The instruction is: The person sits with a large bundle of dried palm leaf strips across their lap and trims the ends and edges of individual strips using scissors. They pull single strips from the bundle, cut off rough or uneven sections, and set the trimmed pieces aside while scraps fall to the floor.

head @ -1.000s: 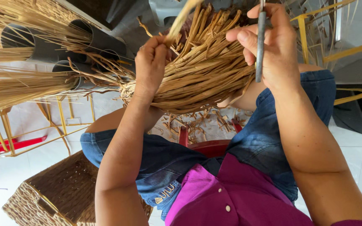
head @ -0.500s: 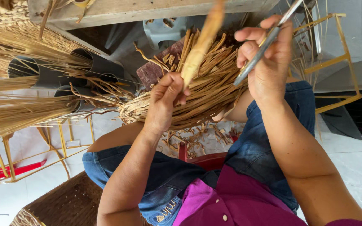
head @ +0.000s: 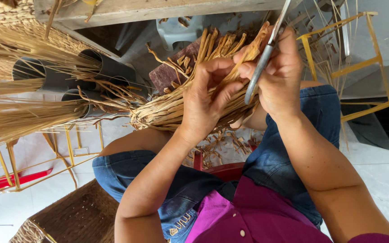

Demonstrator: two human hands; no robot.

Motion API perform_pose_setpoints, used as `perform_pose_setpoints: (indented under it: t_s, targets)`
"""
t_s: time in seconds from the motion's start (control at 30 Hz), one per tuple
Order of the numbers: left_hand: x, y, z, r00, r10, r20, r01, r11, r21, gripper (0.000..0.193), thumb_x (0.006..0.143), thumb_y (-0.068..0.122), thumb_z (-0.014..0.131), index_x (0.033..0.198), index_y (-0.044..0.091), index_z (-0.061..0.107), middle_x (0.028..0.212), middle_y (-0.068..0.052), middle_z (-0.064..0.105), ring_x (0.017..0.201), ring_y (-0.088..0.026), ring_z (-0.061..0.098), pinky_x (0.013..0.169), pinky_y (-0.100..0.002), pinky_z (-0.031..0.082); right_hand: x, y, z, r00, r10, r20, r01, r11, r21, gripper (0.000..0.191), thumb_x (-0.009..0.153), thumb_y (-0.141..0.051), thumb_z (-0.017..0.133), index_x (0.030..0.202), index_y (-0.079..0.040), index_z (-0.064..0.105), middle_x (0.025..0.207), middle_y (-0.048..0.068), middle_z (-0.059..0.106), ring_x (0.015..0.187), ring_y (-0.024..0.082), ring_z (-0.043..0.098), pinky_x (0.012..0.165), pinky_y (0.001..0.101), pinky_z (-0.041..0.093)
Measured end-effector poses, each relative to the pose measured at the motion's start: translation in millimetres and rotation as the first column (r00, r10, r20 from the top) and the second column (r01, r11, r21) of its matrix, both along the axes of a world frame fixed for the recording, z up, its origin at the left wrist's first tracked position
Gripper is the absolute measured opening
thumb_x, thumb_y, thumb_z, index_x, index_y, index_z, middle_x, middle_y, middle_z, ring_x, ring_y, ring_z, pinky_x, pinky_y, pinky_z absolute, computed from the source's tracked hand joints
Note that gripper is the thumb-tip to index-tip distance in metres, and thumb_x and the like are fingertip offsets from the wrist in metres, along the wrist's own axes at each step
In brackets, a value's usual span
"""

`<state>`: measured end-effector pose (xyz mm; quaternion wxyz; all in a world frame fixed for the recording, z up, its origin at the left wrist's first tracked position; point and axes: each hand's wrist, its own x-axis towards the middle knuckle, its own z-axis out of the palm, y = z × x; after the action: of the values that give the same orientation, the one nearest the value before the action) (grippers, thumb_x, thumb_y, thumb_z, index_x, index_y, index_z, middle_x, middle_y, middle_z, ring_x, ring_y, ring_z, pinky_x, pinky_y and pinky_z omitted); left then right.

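A half-woven piece of dried straw [head: 167,110] rests over my knees, its loose strands fanning upward. My left hand [head: 205,96] pinches one flat straw strand [head: 248,54] near its tip. My right hand [head: 280,74] grips a pair of metal scissors [head: 264,60] and also touches the same strand from the right. The scissor blades point up and out of the frame. Both hands meet just above the woven piece.
Grey tubes [head: 100,69] holding long straw bundles [head: 19,117] lie at the left. A woven basket [head: 73,216] stands at the lower left beside a yellow metal frame [head: 68,153]. Another yellow frame [head: 365,58] is at the right. Straw scraps [head: 217,148] litter the floor.
My left hand moved up and right from the woven piece's rim to the raised strand. My right hand with the scissors came down to meet it.
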<state>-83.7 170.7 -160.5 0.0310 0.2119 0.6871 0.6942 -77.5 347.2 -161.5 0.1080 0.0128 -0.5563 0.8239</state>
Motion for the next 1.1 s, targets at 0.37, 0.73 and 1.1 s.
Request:
perform_pose_setpoints:
  t_s: [0.37,0.73,1.1]
  targets:
    - [14,0,-14,0.998,0.049,-0.032,-0.051,0.997,-0.056,0.033,0.103,0.018,0.071,0.129,0.003,0.056,0.108,0.002,0.068,0.096,-0.004,0.063,0.086,-0.019,0.052,3,-3,13,1.000,-0.026,-0.018,0.027,0.996,0.086,0.050,0.091,0.009,0.080,0.126,-0.010,0.048,0.104,0.004,0.063,0.093,0.010,0.066,0.083,0.0224,0.056]
    - [-6,-19,-12,0.916,-0.119,0.383,-0.103,0.852,0.513,0.020,0.109,0.015,0.065,0.125,0.003,0.064,0.103,-0.001,0.067,0.094,-0.009,0.060,0.091,-0.025,0.052,10,-7,16,0.997,0.014,0.080,-0.050,0.876,0.479,0.064,0.096,-0.014,0.082,0.152,-0.006,0.053,0.099,0.008,0.067,0.084,0.010,0.061,0.077,0.0240,0.051]
    - [-8,-29,-11,0.907,-0.049,0.417,-0.190,0.838,0.511,0.014,0.109,0.016,0.066,0.113,0.002,0.065,0.099,-0.005,0.071,0.091,-0.011,0.067,0.087,-0.028,0.057,12,-25,4,0.974,0.208,0.085,-0.204,0.662,0.721,0.083,0.079,-0.021,0.093,0.147,-0.002,0.051,0.129,0.011,0.067,0.119,0.022,0.065,0.102,0.0351,0.052]
